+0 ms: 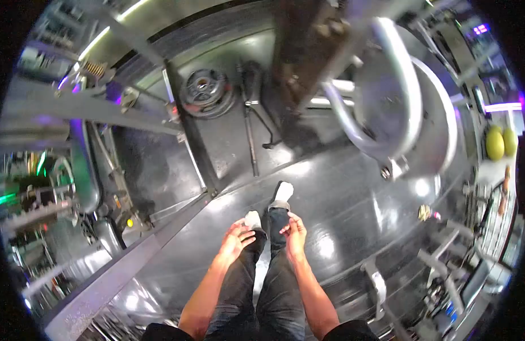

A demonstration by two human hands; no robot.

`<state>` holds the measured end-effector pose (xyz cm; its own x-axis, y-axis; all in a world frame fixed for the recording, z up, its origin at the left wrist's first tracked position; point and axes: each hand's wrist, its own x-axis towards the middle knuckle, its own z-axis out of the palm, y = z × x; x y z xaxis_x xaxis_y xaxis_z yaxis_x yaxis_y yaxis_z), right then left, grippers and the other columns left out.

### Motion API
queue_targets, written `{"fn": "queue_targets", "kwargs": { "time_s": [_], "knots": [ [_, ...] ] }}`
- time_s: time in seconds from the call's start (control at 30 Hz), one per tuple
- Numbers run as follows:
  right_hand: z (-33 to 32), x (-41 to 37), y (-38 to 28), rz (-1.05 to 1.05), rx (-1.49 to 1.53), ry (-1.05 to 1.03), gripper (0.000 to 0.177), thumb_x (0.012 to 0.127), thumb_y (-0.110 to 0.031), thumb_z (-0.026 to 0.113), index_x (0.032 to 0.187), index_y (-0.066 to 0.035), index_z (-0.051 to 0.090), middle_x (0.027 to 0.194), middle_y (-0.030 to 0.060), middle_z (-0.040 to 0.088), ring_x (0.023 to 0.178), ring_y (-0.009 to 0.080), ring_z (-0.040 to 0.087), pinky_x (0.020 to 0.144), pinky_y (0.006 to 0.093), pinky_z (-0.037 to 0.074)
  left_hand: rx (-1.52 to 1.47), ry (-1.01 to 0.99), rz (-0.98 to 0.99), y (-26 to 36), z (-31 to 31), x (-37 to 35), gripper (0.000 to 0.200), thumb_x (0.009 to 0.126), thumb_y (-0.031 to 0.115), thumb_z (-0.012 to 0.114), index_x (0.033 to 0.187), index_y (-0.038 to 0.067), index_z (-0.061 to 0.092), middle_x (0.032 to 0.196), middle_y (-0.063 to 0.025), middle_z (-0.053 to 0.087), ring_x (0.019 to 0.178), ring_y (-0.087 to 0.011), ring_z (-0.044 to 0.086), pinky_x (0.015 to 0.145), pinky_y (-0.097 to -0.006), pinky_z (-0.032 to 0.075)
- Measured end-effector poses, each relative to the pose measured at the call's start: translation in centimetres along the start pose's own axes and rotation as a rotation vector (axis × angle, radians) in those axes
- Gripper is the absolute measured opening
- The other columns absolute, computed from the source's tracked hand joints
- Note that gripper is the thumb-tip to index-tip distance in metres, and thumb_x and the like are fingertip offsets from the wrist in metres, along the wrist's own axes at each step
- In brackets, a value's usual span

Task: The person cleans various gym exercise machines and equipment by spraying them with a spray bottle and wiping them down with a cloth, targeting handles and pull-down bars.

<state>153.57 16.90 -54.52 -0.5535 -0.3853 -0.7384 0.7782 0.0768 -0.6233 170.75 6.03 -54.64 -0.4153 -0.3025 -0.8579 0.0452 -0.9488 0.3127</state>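
— Left hand point(235, 241)?
— Fingers loosely curled and slightly apart, palm turned up, holding nothing. Just over the left knee of the dark jeans point(273, 284); touching or not, cannot tell.
— Right hand point(295, 233)?
— Fingers half curled, near one another, clamped on nothing, beside the right knee.
— Materials, shapes?
— Matte denim, white footwear point(284, 191) past the hems. Glossy black floor point(342, 227), streaked with glare. Round, ridged weight plate point(204, 91) lying flat, thin straight steel bar point(250, 136) near it. Curved polished metal frame point(387, 102) on the right.
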Motion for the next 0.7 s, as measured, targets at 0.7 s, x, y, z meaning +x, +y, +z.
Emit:
{"fn": "queue_targets", "kwargs": {
  "time_s": [0.7],
  "knots": [
    [-22.9, -20.3, -1.6, -0.245, 0.560, 0.640, 0.024, 0.097, -0.015, 0.052, 0.119, -0.007, 0.057, 0.079, -0.0008, 0.056, 0.069, 0.0078, 0.053, 0.064, 0.0232, 0.046, 1.107, -0.589, -0.382, -9.8, 22.8, -5.6, 0.040, 0.099, 0.028, 0.046, 0.134, 0.010, 0.039, 0.112, -0.0114, 0.056, 0.090, -0.0255, 0.064, 0.063, -0.0370, 0.057]
  ]
}}
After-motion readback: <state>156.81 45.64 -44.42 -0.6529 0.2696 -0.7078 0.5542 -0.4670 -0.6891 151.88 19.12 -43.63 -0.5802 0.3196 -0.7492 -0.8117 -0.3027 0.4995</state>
